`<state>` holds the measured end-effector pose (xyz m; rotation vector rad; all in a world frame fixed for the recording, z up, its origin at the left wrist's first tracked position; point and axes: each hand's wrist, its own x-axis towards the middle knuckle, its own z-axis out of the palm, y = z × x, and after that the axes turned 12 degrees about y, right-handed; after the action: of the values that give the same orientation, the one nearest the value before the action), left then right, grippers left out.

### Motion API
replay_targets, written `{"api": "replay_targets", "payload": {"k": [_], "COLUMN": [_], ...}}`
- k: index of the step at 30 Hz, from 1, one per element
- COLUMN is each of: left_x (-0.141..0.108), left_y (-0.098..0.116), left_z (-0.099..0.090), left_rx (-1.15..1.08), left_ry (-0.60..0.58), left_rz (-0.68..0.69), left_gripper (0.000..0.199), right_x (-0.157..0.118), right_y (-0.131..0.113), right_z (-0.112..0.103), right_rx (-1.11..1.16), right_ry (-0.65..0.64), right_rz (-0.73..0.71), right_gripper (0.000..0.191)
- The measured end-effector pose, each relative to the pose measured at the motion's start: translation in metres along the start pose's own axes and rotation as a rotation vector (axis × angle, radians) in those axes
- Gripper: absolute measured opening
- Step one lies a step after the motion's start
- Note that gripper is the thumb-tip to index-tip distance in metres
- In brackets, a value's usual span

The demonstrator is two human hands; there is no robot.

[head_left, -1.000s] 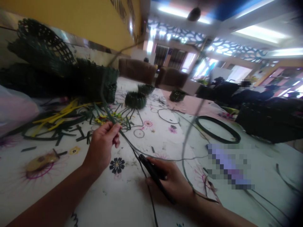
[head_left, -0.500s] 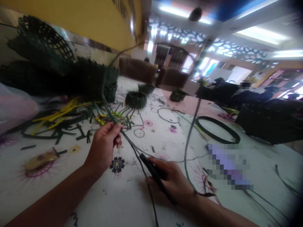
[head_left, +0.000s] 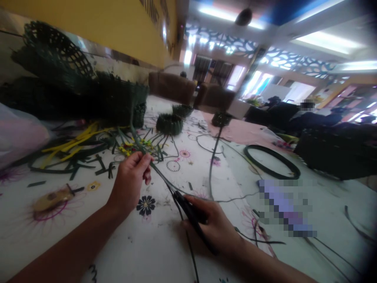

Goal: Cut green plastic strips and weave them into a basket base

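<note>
"What's covering the table?"

"A white cloth printed with flowers (head_left: 160,251), and a pink cloth (head_left: 244,133) further along."

"And lying on it?"

"Loose dark green plastic strips (head_left: 98,165) tangled with bright yellow plastic strips (head_left: 70,143), a coiled dark green strip (head_left: 272,161), and three small round woven green baskets (head_left: 169,124)."

"Anything bigger?"

"Large dark green woven baskets (head_left: 118,98) heaped at the left, beside a translucent plastic bag (head_left: 20,133)."

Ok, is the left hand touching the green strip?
Touching. The head view shows the left hand pinching the green strip between thumb and fingers.
</note>
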<state>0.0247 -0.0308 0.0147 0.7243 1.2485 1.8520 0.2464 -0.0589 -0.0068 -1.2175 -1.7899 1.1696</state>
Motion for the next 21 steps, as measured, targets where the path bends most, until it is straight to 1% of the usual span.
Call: {"api": "replay_targets", "payload": {"k": [2,6,10,13,15,17,19,21], "left_x": [-0.004,-0.006,-0.004,-0.003,-0.002,0.001,0.004,0.006], "left_y": [0.0,0.001,-0.001,-0.004,-0.004,-0.002,0.0,0.002], "left_z": [0.001,0.001,0.001,0.001,0.0,-0.002,-0.005,-0.007], "left_rx": [-0.011,-0.014,-0.021,-0.015,0.02,0.069,0.124,0.164], "left_ry": [-0.002,0.001,-0.006,-0.005,-0.004,0.01,0.037,0.06], "left_rz": [-0.011,-0.022,-0.023,-0.011,0.026,0.094,0.164,0.201], "left_gripper": [0.022,0.019,0.019,0.021,0.021,0.021,0.021,0.02], "right_x": [0.0,0.001,0.001,-0.001,-0.001,-0.001,-0.001,-0.001], "right_y": [0.001,0.002,-0.004,-0.008,-0.008,-0.007,-0.004,-0.003], "right_z": [-0.001,-0.002,-0.003,-0.003,-0.002,-0.002,-0.001,0.0], "right_rx": [0.017,0.017,0.013,-0.026,-0.069,-0.109,-0.126,-0.105], "right_ry": [-0.002,-0.022,-0.047,-0.039,-0.012,0.013,0.014,0.007], "right_rz": [-0.003,0.007,-0.021,-0.028,-0.046,-0.064,-0.06,-0.044], "right_gripper": [0.024,0.029,0.023,0.018,0.016,0.015,0.015,0.014]}}
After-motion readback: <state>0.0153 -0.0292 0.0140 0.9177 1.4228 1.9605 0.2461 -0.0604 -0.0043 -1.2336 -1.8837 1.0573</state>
